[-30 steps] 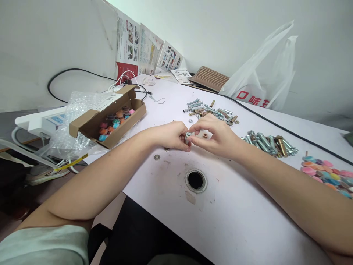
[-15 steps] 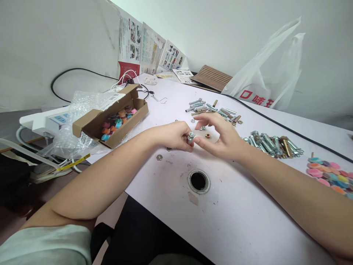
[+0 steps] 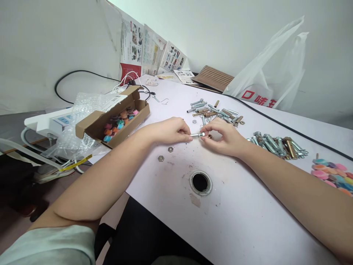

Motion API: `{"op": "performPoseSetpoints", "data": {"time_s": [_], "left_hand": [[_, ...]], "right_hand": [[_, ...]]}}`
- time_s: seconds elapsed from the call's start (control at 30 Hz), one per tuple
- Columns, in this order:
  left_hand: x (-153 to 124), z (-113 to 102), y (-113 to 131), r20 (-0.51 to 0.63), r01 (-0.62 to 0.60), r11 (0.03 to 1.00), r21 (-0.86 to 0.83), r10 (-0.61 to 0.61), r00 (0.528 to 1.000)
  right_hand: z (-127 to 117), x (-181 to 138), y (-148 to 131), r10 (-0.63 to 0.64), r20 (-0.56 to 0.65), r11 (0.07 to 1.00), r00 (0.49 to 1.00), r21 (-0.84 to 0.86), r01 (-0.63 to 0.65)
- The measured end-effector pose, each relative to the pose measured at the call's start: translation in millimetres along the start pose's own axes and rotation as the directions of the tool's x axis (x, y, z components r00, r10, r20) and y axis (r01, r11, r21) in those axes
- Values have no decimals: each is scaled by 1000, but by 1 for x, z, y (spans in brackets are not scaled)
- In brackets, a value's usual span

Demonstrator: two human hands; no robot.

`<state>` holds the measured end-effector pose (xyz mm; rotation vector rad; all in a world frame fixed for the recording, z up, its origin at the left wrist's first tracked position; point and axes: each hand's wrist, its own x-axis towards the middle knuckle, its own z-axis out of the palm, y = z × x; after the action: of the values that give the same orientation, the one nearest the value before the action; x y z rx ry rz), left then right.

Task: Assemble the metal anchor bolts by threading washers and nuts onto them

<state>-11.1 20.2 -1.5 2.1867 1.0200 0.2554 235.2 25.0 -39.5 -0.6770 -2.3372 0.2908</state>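
Between my hands, a silver bolt lies almost level above the table. My left hand pinches its left end. At the other end, the thumb and index finger of my right hand close on the hex nut. A brass-coloured nut shows just behind my right fingertips. Two loose hex nuts lie on the table below my left hand, one nearer and one farther. Past my right hand is a loose pile of bolts and sleeves.
Assembled bolts are heaped beyond my right forearm, with colourful round caps farther right. An open cardboard box of caps stands left. A round hole pierces the table. A black cable and plastic bag lie behind.
The bolt has turned from pointing up at me to lying sideways. My right fingers, apart before, have closed on its nut end. The view has shifted slightly.
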Motion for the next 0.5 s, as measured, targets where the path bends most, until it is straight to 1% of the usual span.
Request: {"op": "performPoseSetpoints", "data": {"time_s": [0.07, 0.13, 0.17, 0.23, 0.37, 0.43, 0.5], "left_hand": [[1, -3, 0, -82, -25, 998, 61, 29, 996], [2, -6, 0, -156, -7, 995, 98, 22, 988], [2, -6, 1, -176, 4, 994, 106, 15, 984], [2, -6, 3, -191, -4, 993, 115, 26, 981], [2, -5, 3, -215, -71, 989, 128, 97, 972], [2, -5, 2, -220, -63, 990, 124, 90, 971], [3, -5, 0, -218, -33, 995, 97, 54, 974]], "right_hand": [[2, -2, 5, 9, -28, 1000, 1000, 8, -9], [3, -2, 6, 10, -58, 1000, 998, 3, -9], [3, -2, 6, 8, -66, 1000, 998, -9, -9], [4, -1, 3, 7, -66, 999, 998, -46, -10], [6, 0, -2, 35, -22, 993, 999, -113, -38], [6, 0, -3, 22, -31, 991, 999, -131, -26], [6, 0, -4, -13, -84, 990, 996, -144, 1]]}}
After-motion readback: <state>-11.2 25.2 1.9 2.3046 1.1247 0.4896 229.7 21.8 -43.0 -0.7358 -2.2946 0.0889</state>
